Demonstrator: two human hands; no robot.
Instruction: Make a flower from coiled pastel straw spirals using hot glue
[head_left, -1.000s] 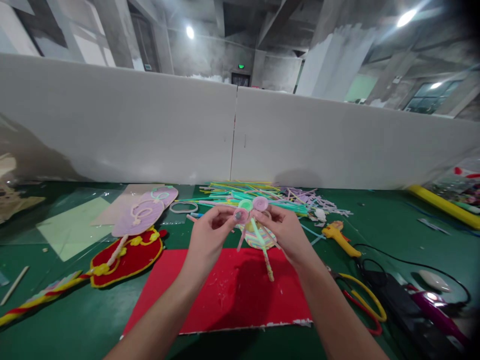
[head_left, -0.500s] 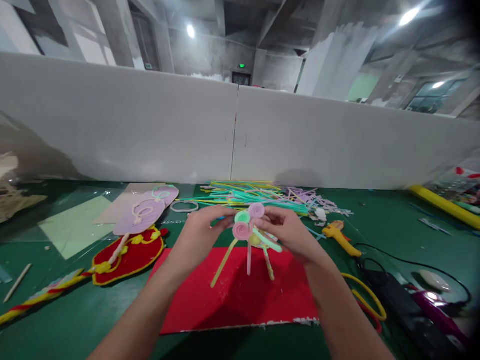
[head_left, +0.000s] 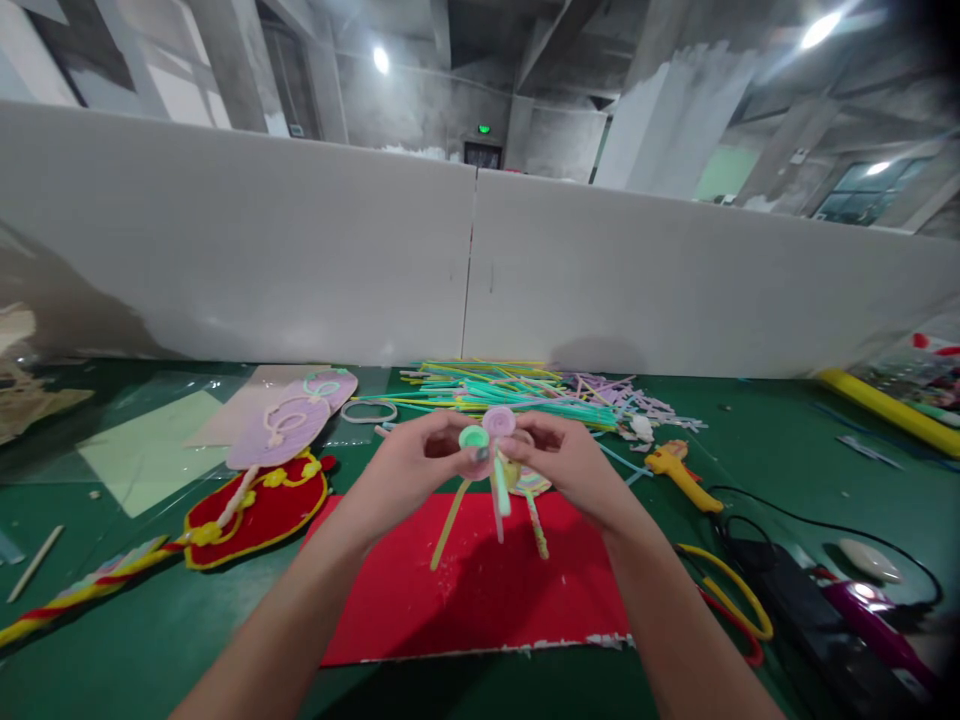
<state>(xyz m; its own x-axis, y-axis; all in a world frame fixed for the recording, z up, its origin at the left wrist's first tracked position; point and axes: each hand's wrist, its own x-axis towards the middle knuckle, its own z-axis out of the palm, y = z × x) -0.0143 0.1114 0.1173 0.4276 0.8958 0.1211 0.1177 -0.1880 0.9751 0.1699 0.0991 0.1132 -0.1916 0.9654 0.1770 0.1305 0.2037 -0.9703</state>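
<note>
Over the red board, both hands grip a small cluster of coiled pipe cleaners, with a lilac coil (head_left: 499, 422) and a green coil (head_left: 474, 438) at its top. My left hand (head_left: 431, 450) is closed on its left side, the thumb lying over the front below the green coil. My right hand (head_left: 564, 455) pinches the right side, close to the lilac coil. A short mint-green piece (head_left: 502, 488) hangs down in front. Below the hands are a yellow stem (head_left: 450, 528), a pink stem and a speckled stem (head_left: 538, 530). The fingers hide much of the cluster.
Beneath lies a red board (head_left: 480, 600). Loose pipe cleaners (head_left: 510, 390) are heaped behind. A red pipe-cleaner piece with yellow edging (head_left: 255, 515) lies left, below purple ovals (head_left: 277, 425). At right are a yellow glue gun (head_left: 682, 478), a black power strip (head_left: 806, 620) and cables.
The lilac and green coils have shifted slightly left. My left thumb has come across the front, covering the pink coil. The mint-green piece has swung from slanting right to hanging down.
</note>
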